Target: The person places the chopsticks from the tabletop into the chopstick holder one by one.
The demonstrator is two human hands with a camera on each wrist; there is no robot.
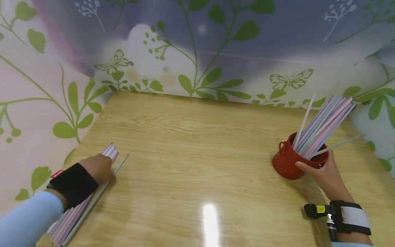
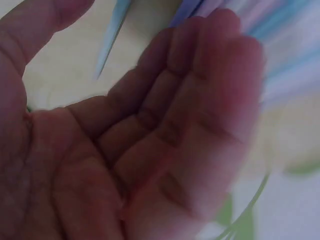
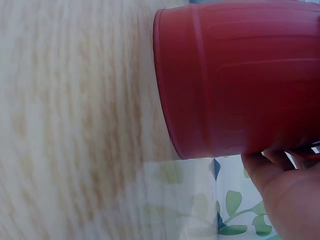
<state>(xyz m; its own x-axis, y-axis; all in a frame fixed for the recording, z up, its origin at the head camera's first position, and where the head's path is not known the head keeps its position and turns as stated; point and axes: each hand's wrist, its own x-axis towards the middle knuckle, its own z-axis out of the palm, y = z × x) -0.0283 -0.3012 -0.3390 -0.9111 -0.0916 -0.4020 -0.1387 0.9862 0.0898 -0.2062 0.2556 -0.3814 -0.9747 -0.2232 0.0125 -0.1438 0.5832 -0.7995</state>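
On the table's left lies a bundle of long thin pastel sticks (image 1: pixel 75 216), with my left hand (image 1: pixel 98 167) over its upper part. A single pale green stick (image 1: pixel 121 163) lies along the bundle's right side, partly hidden by that hand. In the left wrist view, the left hand's fingers (image 2: pixel 172 117) curve loosely with nothing between them and the thumb, beside the sticks. My right hand (image 1: pixel 327 175) grips a small red bucket (image 1: pixel 287 164) at the right, thumb at the rim. More pastel sticks (image 1: pixel 325 125) stand in the bucket, with two leaning apart from the bunch.
The wood-grain table (image 1: pixel 185 154) stretches between the two hands. A printed leaf-and-butterfly backdrop (image 1: pixel 166 61) rises along the table's back and sides. A bright light reflection lies near the front middle.
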